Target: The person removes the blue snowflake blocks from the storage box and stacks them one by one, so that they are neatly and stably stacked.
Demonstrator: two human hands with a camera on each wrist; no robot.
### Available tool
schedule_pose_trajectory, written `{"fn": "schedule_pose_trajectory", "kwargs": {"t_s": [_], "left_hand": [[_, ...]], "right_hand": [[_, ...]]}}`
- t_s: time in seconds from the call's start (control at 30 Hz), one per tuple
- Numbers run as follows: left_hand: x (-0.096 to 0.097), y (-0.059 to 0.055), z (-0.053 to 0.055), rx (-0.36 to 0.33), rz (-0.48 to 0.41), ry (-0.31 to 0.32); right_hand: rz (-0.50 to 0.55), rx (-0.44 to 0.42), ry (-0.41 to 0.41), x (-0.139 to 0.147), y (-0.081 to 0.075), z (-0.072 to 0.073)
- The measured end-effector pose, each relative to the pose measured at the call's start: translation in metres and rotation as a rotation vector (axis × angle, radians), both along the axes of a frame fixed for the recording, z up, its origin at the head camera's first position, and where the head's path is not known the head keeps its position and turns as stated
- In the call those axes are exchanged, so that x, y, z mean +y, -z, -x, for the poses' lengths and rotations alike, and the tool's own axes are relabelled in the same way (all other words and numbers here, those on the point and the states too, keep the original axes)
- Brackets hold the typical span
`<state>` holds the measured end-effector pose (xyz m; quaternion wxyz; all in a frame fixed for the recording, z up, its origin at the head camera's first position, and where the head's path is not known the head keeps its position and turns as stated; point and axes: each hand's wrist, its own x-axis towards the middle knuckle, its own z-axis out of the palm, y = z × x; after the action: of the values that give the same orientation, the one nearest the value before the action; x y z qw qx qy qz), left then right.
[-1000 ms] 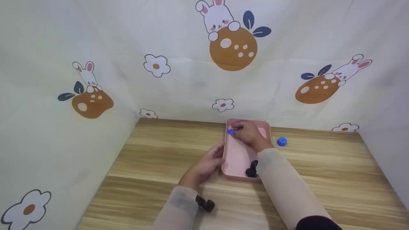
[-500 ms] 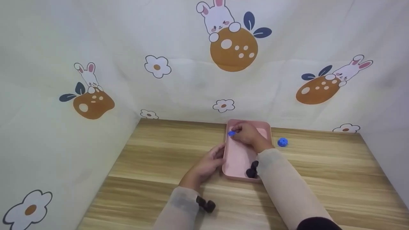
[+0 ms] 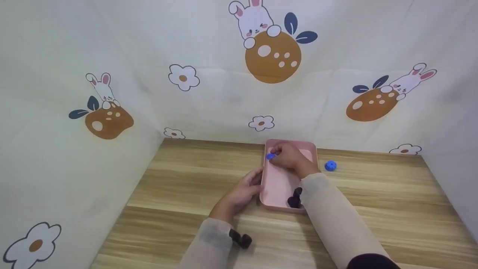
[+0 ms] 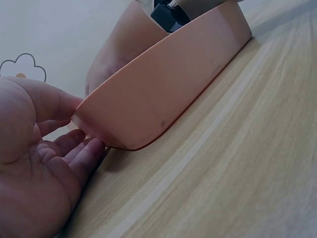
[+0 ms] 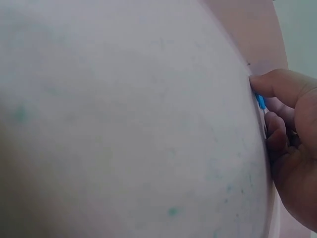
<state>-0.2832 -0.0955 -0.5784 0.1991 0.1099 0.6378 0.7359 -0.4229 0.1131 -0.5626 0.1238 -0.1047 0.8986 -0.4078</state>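
A pink tray (image 3: 278,186) lies on the wooden table near the back wall. My right hand (image 3: 289,156) reaches into its far left corner and pinches a small blue piece (image 3: 270,156) between thumb and fingers. In the right wrist view only a sliver of that blue piece (image 5: 261,101) shows, close to the tray wall, so its exact shape is hidden. Outside the tray's left side, my left hand (image 3: 242,192) touches the wall with relaxed fingers. The left wrist view has this hand (image 4: 44,148) against the tray's rounded corner.
A blue toothed round piece (image 3: 330,166) sits on the table (image 3: 373,186) just right of the tray. Black devices (image 3: 241,239) are worn at both wrists; the right one overhangs the tray's near end. Printed fabric (image 3: 216,101) walls the back and sides.
Over the last second, my right fingertips and the blue piece have shifted very slightly toward me within the tray corner. The left hand and the tray hold their places.
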Motion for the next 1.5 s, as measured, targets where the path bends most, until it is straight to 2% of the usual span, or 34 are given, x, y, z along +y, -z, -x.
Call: {"fn": "schedule_pose_trajectory", "kwargs": {"t_s": [0.4, 0.63, 0.87, 1.0, 1.17, 1.3, 1.4, 1.5], "left_hand": [[0.001, -0.001, -0.001, -0.015, 0.004, -0.015], [0.001, -0.002, -0.003, -0.017, 0.011, -0.026], [0.001, -0.002, -0.003, -0.037, -0.009, -0.022], [0.001, -0.001, -0.002, -0.030, -0.015, -0.023], [0.001, -0.001, -0.001, -0.028, -0.010, -0.028], [0.002, -0.002, -0.001, -0.033, -0.020, -0.030], [0.002, -0.003, -0.002, -0.030, -0.020, -0.031], [0.001, -0.003, -0.002, -0.029, -0.006, -0.033]], "right_hand": [[0.063, 0.049, 0.020, 0.006, 0.005, 0.001], [0.101, 0.023, 0.059, 0.013, 0.008, 0.003], [0.246, -0.029, 0.105, 0.013, 0.005, 0.002], [0.282, -0.013, 0.120, 0.013, 0.002, 0.002], [0.364, -0.043, 0.163, 0.016, -0.008, 0.002], [0.297, -0.042, 0.210, 0.019, -0.024, 0.001], [0.301, -0.025, 0.232, 0.022, -0.038, 0.002], [0.427, -0.030, 0.245, 0.028, -0.050, 0.002]]}}
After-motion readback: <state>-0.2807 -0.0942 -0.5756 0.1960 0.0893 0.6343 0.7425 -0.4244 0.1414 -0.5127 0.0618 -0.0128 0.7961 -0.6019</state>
